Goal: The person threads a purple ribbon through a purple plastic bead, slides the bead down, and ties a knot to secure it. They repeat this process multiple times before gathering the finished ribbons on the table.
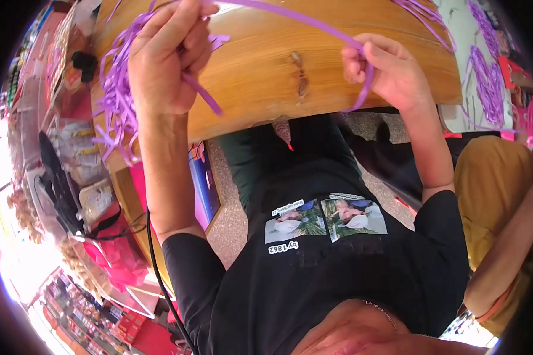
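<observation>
A purple ribbon (302, 19) runs in a shallow arc between my two raised hands, above the wooden table. My left hand (169, 59) is closed around one part of it, and a short end hangs below the fist. Farther right, my right hand (391, 68) pinches the ribbon between thumb and fingers, with a loose tail curling down beneath. Beside my left hand lies a tangled heap of purple ribbon (117, 89), spilling over the table's left edge. The upper part of the left hand's ribbon leaves the picture at the top.
The wooden table (254, 77) has a dark knot near its front edge. More purple ribbon (485, 83) lies on a white surface at the right. A person in mustard-coloured clothing (491, 189) sits close on my right. Bagged goods (95, 201) crowd the left side.
</observation>
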Tool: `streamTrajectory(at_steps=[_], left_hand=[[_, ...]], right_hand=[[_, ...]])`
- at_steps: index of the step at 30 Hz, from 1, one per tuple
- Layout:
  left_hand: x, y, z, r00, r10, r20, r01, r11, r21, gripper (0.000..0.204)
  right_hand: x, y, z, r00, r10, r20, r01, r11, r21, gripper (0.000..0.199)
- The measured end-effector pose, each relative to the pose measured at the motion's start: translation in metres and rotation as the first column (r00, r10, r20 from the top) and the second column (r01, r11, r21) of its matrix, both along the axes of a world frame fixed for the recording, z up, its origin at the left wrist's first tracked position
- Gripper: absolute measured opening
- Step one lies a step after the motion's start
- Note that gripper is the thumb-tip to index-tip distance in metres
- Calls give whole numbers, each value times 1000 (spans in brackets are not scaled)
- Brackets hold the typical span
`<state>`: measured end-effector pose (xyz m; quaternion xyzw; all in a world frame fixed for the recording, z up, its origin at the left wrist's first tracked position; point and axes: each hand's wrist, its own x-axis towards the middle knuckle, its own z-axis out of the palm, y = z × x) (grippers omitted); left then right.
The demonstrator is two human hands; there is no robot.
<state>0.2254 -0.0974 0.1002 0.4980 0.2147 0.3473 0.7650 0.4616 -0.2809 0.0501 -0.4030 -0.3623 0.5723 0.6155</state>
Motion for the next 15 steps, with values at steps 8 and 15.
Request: streamTrajectory(at_steps=[8,15], left_hand=[[-1,24,-32,843,508,-175,-189,585,788,17],[48,-31,-20,865,494,88,-82,-34,996,36]], right_hand=[[0,6,11,974,-99,206,103,995,-9,31],[-4,16,14,934,-112,341,126,992,-20,25]])
